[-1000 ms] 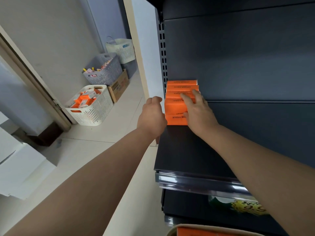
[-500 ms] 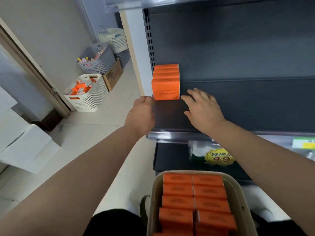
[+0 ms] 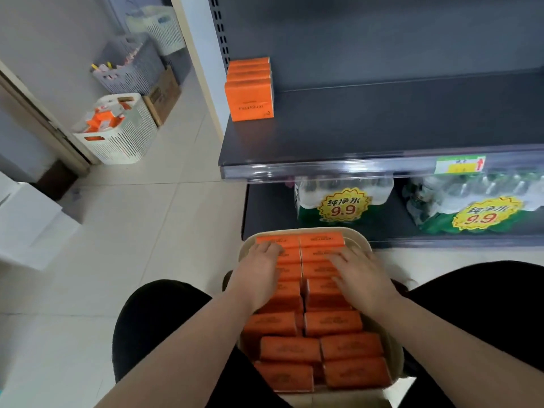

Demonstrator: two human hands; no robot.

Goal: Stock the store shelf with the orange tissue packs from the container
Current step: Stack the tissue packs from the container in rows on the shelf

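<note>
Hands over stock: I have the left hand (image 3: 259, 272) and the right hand (image 3: 362, 278) both lying on the orange tissue packs (image 3: 332, 322) in the beige container (image 3: 354, 242). The fingers are near straight and flat on the pack tops, and neither hand grips anything. The packs fill the container in two columns, each pack's long axis running across the container, side to side. The left hand covers the left column toward the container's far end, and the right hand covers the right column at about the same depth. Each hand sits directly over its own column, so neither is the nearer.

My judgement: the next pick calls for fingers closing across a pack's narrow width, then a straight lift. The shelf (image 3: 382, 128) lies beyond and above the container's far rim. The stocked row (image 3: 250, 92) stands beyond the container's far-left corner.
</note>
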